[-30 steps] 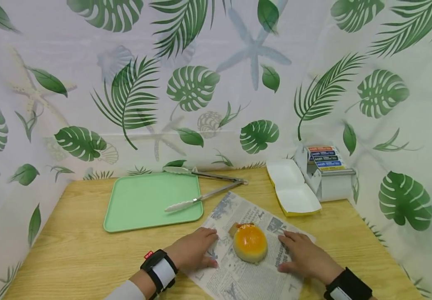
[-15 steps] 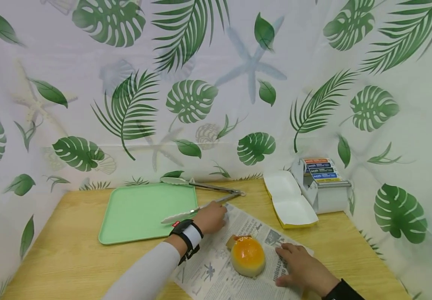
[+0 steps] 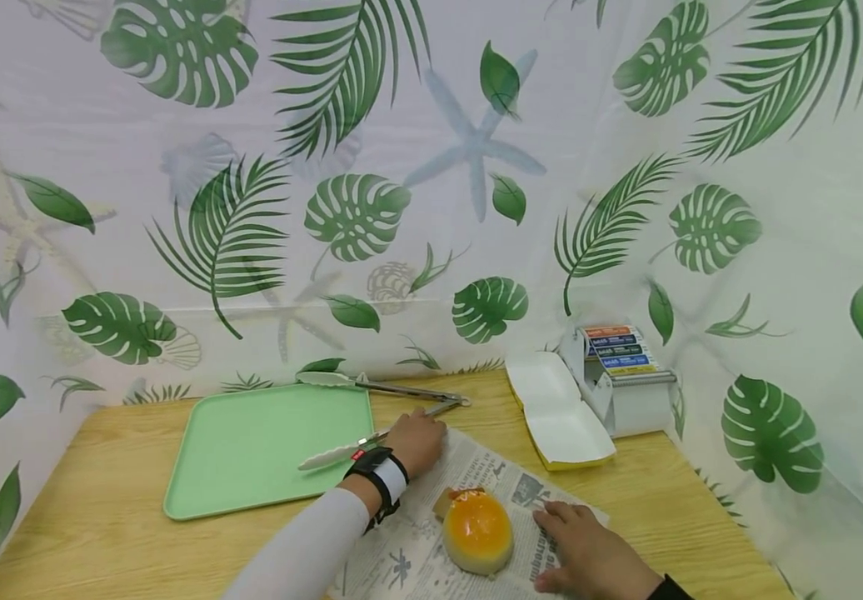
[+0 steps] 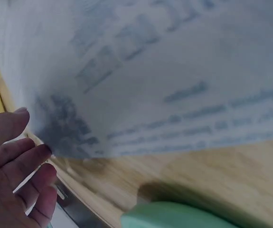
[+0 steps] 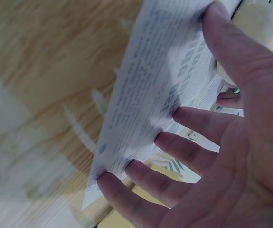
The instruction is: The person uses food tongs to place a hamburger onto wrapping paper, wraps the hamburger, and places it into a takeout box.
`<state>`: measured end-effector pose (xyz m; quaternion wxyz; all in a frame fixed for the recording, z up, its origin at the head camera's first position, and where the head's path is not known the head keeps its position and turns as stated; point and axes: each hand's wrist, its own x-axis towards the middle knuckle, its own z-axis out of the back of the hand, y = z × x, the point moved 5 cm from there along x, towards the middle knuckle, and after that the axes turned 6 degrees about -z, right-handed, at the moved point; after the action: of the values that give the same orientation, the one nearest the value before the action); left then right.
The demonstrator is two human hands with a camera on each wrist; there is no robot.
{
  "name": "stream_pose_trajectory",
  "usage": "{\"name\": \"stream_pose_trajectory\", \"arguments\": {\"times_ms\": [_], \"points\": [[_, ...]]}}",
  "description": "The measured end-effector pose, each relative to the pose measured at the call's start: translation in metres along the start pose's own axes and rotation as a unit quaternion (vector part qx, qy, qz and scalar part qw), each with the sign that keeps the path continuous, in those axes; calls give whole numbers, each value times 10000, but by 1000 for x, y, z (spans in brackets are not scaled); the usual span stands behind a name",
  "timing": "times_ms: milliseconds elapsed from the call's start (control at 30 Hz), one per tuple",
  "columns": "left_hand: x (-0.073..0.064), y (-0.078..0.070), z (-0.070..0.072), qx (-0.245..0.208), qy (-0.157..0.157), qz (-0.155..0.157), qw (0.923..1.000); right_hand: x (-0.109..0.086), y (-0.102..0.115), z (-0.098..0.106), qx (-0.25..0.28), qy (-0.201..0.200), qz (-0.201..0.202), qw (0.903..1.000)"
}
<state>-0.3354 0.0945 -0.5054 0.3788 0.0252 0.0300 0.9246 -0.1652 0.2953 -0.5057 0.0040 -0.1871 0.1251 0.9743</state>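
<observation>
A round bun [image 3: 478,533] with a glossy orange-yellow top lies on a sheet of newsprint-patterned paper [image 3: 431,546]; a brown piece with reddish stuff shows behind it. At the paper's far corner is my left hand [image 3: 416,442], beside the metal tongs [image 3: 379,388] and overlapping their nearer arm. In the left wrist view its fingers [image 4: 34,159] are loosely bent right at the paper's corner, thumb apart from them. My right hand [image 3: 589,550] rests with spread fingers on the paper's right side; the right wrist view has its fingertips [image 5: 162,137] along the printed sheet.
A light green tray [image 3: 251,450] lies at the left with the tongs' tips over it. Back right, an open yellow-and-white box [image 3: 562,417] stands beside a dispenser [image 3: 615,383] with coloured labels. A leaf-patterned curtain [image 3: 431,167] hangs behind the wooden table [image 3: 64,508].
My left hand has gone from the paper's left side forward to its far corner, reaching there by half a second ago. My right hand stays on the paper. The head view has tilted up.
</observation>
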Motion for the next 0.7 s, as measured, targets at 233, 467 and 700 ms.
{"name": "stream_pose_trajectory", "arguments": {"times_ms": [233, 467, 700], "points": [[0, -4, 5, -1027, 43, -94, 9947, -1, 4, -1, -116, 75, -179, 9997], [-8, -8, 29, -2190, 288, -233, 9750, -1, 8, 2, -103, 76, -159, 9998], [-27, -15, 59, -2888, 461, -552, 9547, 0, 6, 0, -133, 91, -268, 9995]]}}
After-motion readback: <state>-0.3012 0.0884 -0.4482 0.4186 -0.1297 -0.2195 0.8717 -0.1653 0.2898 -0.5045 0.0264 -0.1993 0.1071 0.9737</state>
